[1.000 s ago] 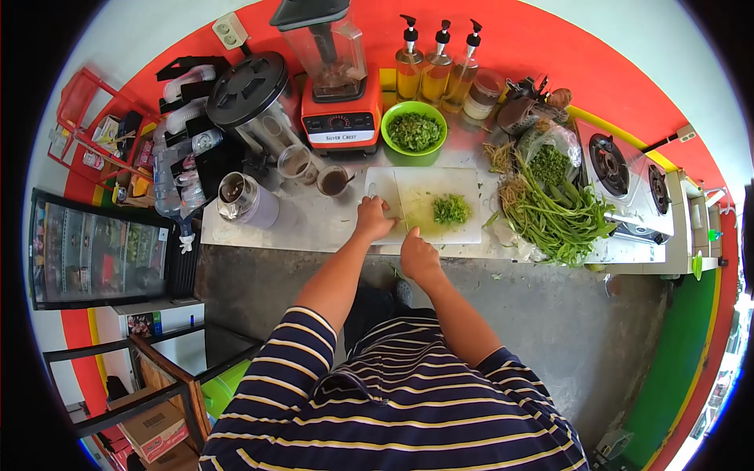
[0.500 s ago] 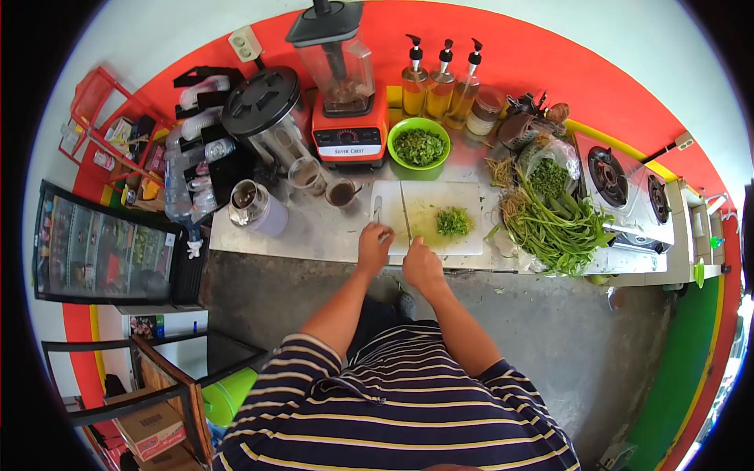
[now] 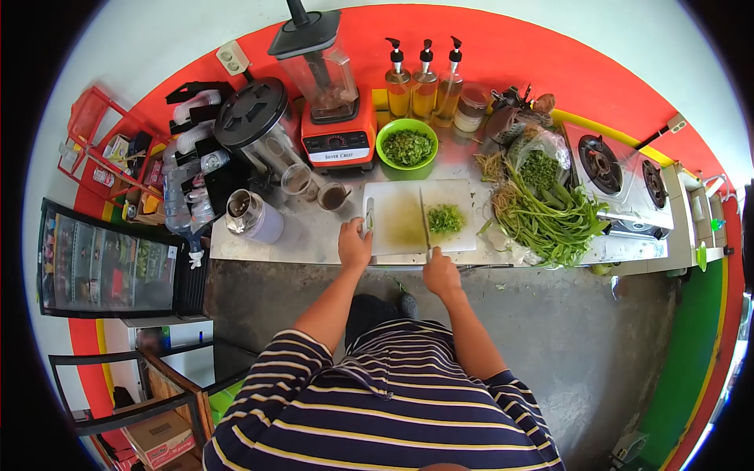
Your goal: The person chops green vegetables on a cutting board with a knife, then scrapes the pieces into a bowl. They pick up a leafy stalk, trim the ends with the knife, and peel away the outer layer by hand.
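Note:
My right hand (image 3: 441, 272) is wrapped round the handle of a knife (image 3: 425, 218), whose blade points away from me over a white cutting board (image 3: 385, 196). Just right of the blade lies a small pile of chopped greens (image 3: 446, 220). My left hand (image 3: 355, 242) is closed at the board's left edge, by its handle slot, with fingers curled over the edge. Behind the board stands a green bowl (image 3: 407, 149) of chopped greens. A heap of long-stemmed leafy greens (image 3: 554, 224) lies to the right of the board.
A cup of dark liquid (image 3: 333, 197), a steel-topped container (image 3: 255, 217) and a red blender (image 3: 339, 137) stand left and behind. Three pump bottles (image 3: 424, 90) are by the wall. A gas stove (image 3: 620, 173) is at the right, a glass-door fridge (image 3: 110, 259) at the left.
My left hand has moved left to the board's edge. My right hand and the knife have shifted right, nearer the chopped pile. The view has tilted slightly.

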{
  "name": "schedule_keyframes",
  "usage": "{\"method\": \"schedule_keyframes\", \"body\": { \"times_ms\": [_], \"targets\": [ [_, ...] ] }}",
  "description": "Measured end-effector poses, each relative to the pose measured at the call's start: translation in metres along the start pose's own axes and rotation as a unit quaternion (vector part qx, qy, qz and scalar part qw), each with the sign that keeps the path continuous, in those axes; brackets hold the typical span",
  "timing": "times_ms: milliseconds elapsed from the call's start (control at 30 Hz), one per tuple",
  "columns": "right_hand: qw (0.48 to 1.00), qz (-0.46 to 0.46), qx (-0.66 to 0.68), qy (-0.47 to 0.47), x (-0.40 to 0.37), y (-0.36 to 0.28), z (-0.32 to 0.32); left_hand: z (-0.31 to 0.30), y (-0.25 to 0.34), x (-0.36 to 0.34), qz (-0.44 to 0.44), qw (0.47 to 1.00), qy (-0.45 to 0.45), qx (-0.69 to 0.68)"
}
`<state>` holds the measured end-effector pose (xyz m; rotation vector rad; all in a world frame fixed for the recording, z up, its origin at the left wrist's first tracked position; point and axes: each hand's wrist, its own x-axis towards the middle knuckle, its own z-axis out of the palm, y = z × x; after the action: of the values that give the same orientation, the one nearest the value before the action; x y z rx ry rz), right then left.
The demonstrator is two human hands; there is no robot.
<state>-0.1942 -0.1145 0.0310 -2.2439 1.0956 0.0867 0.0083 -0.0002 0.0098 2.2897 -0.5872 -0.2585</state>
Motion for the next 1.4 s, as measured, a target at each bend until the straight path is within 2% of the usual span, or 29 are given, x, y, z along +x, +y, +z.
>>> {"method": "schedule_keyframes", "body": {
  "times_ms": [67,133,400,667,733,767,800,867,900,967,1000,1067,1100,1167,1200,1267,1333,1400],
  "targets": [
    [1.0,0.007,-0.001,0.02,-0.005,0.016,-0.01,0.0,0.007,0.003,0.005,1.0,-0.018,0.022],
    [0.997,-0.024,0.061,0.035,-0.011,0.028,-0.021,0.006,-0.001,0.011,0.074,0.995,-0.006,0.069],
    [0.987,-0.028,0.131,0.087,-0.035,0.048,-0.055,0.009,0.002,0.025,0.081,0.994,0.009,0.077],
    [0.983,-0.028,0.138,0.117,-0.046,0.066,-0.061,0.026,0.019,0.021,0.142,0.985,0.055,0.077],
    [0.983,-0.036,0.137,0.114,-0.044,0.071,-0.059,0.035,0.03,0.018,0.216,0.976,-0.005,-0.014],
    [0.983,-0.034,0.137,0.115,-0.043,0.073,-0.058,0.041,0.035,0.017,0.205,0.976,-0.064,-0.039],
    [0.985,-0.031,0.134,0.106,-0.042,0.073,-0.059,0.047,0.04,0.015,0.206,0.976,-0.065,-0.038],
    [0.986,-0.028,0.131,0.096,-0.04,0.073,-0.06,0.055,0.048,0.012,0.21,0.954,-0.187,-0.101],
    [0.987,-0.037,0.132,0.089,-0.04,0.072,-0.061,0.057,0.049,0.01,0.209,0.954,-0.189,-0.1],
    [0.986,-0.045,0.136,0.08,-0.039,0.07,-0.063,0.059,0.049,0.006,0.175,0.938,-0.26,-0.147],
    [0.987,-0.058,0.136,0.07,-0.037,0.07,-0.064,0.058,0.046,0.006,0.174,0.938,-0.261,-0.145],
    [0.986,-0.07,0.139,0.061,-0.032,0.07,-0.066,0.05,0.034,0.006,0.166,0.956,-0.163,-0.18],
    [0.987,-0.073,0.137,0.026,-0.029,0.069,-0.07,0.044,0.025,0.007,0.166,0.956,-0.163,-0.178],
    [0.988,-0.078,0.136,-0.009,-0.024,0.066,-0.072,0.03,0.002,0.011,0.15,0.985,0.018,-0.083],
    [0.986,-0.099,0.129,-0.036,-0.02,0.065,-0.069,0.023,-0.004,0.01,0.149,0.985,0.019,-0.082],
    [0.983,-0.121,0.122,-0.065,-0.014,0.062,-0.062,0.012,-0.015,0.007,0.089,0.988,0.123,0.028],
    [0.985,-0.129,0.113,-0.028,-0.01,0.061,-0.047,0.008,-0.017,0.009,0.088,0.986,0.13,0.05],
    [0.987,-0.12,0.107,-0.006,-0.008,0.064,-0.042,0.005,-0.014,0.013,0.002,0.998,-0.038,0.054]
  ]
}}
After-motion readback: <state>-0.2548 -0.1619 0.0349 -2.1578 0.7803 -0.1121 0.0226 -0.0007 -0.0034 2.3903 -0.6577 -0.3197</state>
